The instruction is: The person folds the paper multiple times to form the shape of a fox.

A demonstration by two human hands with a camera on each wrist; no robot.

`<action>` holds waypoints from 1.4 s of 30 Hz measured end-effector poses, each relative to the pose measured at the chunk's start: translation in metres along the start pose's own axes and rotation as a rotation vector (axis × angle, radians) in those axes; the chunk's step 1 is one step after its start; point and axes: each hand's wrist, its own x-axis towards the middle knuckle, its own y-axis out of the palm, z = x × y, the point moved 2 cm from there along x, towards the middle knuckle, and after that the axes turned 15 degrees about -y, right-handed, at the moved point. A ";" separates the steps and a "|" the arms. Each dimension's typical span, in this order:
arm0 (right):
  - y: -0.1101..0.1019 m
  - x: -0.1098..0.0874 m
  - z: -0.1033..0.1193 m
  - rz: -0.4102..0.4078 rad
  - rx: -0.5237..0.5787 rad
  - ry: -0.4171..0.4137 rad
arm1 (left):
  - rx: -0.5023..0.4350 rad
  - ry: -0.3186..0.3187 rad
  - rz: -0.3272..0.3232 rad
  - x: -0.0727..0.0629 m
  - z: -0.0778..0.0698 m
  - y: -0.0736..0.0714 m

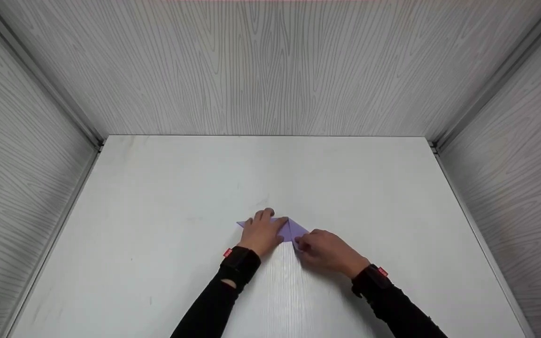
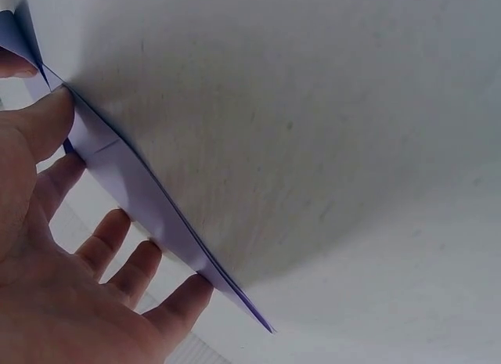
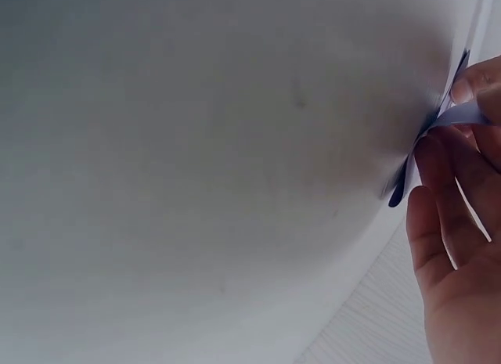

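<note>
A folded piece of purple origami paper (image 1: 286,233) lies on the white tabletop, with a pointed tip at its left and a crease near its middle. My left hand (image 1: 261,233) rests across the left part, fingers spread and pressing it down. In the left wrist view, the fingertips touch the long, layered strip of the purple paper (image 2: 149,188). My right hand (image 1: 327,251) pinches the right-hand flap between thumb and fingers. From the right wrist view, that flap (image 3: 463,114) curves up off the table; the fingers hide part of it.
The white tabletop (image 1: 181,188) extends around both hands. Grey wood-grain panels stand at the back (image 1: 261,70), on the left (image 1: 17,155) and on the right (image 1: 514,155). Black bands circle both wrists.
</note>
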 end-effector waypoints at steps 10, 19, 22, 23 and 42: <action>0.000 -0.006 0.005 0.029 -0.018 -0.058 | 0.005 -0.013 0.014 -0.001 -0.002 -0.003; 0.009 -0.002 0.006 -0.088 -0.137 -0.134 | 0.002 -0.019 0.030 -0.002 -0.002 -0.003; 0.012 -0.002 0.006 -0.074 -0.162 -0.130 | -0.008 -0.019 0.024 -0.002 -0.002 -0.004; 0.012 -0.002 0.007 -0.064 -0.165 -0.123 | -0.011 -0.017 0.018 -0.002 -0.002 -0.004; 0.012 -0.001 0.007 -0.027 -0.149 -0.088 | 0.017 -0.006 0.011 -0.003 -0.002 0.003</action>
